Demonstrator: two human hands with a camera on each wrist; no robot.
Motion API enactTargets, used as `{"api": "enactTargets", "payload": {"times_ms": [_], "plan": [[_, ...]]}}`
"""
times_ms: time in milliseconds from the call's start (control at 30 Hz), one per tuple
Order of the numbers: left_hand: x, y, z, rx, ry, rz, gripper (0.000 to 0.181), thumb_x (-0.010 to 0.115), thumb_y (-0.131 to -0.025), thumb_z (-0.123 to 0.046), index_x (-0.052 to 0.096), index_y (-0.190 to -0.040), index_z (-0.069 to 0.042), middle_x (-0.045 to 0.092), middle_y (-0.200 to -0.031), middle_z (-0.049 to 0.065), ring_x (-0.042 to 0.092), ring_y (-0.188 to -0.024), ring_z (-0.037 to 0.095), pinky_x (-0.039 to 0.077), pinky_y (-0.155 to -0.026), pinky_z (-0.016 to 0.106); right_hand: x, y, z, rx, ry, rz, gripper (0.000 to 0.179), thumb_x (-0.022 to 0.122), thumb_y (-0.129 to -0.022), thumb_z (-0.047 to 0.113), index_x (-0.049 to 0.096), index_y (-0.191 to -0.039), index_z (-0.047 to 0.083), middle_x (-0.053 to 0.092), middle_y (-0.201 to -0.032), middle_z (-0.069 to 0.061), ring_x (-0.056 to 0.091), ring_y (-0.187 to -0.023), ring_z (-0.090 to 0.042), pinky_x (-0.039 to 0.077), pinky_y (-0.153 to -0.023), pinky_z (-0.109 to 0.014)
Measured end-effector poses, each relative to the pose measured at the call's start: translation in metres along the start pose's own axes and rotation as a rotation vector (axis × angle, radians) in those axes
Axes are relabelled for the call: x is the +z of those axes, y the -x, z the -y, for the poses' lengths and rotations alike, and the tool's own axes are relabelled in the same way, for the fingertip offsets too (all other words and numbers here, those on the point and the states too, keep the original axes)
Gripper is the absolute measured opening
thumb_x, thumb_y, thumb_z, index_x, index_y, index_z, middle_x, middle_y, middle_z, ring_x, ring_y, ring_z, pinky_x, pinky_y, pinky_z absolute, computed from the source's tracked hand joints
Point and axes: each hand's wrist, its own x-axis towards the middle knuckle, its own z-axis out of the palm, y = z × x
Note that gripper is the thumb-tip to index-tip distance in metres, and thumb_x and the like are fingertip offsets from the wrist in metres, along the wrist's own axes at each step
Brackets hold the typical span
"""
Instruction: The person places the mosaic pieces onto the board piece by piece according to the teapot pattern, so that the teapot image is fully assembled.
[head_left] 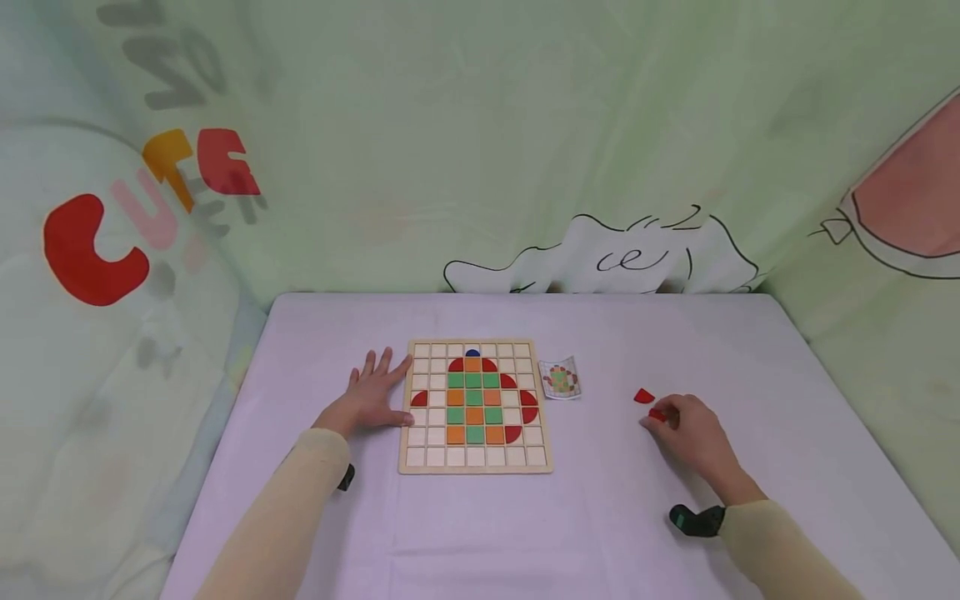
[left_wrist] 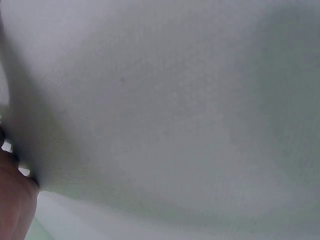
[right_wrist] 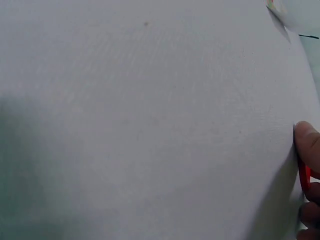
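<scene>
My left hand (head_left: pixel 367 398) lies with spread fingers at the left edge of a wooden grid board (head_left: pixel 476 469), its thumb and forefinger touching the frame. Green squares, orange squares, red quarter-round pieces and a blue piece (head_left: pixel 472 353) fill some of the board's cells. Off to the right, my right hand (head_left: pixel 693 433) pinches a small red piece (head_left: pixel 657 414) between thumb and fingers, just over the cloth. Another red quarter-round piece (head_left: pixel 643 396) lies on the table beside those fingertips. In the right wrist view, red shows between the thumb (right_wrist: pixel 309 145) and fingers; the piece's full shape is hidden.
A small printed pattern card (head_left: pixel 560 378) lies between the board and my right hand, near the board's upper right corner. Pale cloth covers the table (head_left: pixel 480 533). Printed fabric (head_left: pixel 375 167) hangs behind the table and at both sides.
</scene>
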Motion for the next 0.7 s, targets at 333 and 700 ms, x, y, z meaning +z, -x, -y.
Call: {"api": "enactTargets", "payload": {"times_ms": [333,700], "plan": [[-0.007,0.010,-0.010,0.003,0.027,0.003,0.109,0.083,-0.084,-0.039,0.013,-0.166,-0.018,-0.009,-0.172,0.018,-0.017,-0.157,0.043,-0.005,-0.125,0.065,-0.002,0.005,-0.004,-0.107,-0.062,0.057,0.032,0.075,-0.090,0.008,0.068,-0.121,0.001,0.056,-0.118,-0.023,0.056,-0.104,-0.037,0.057,-0.087,-0.053],[-0.008,0.012,-0.013,-0.002,0.034,0.001,0.109,0.083,-0.084,-0.038,0.014,-0.166,-0.018,-0.007,-0.172,0.019,-0.015,-0.158,0.044,-0.004,-0.125,0.066,-0.002,0.006,-0.010,-0.089,-0.039,0.023,0.044,0.080,-0.087,0.013,0.063,-0.123,-0.006,0.058,-0.117,-0.026,0.058,-0.101,-0.039,0.056,-0.088,-0.056]]}}
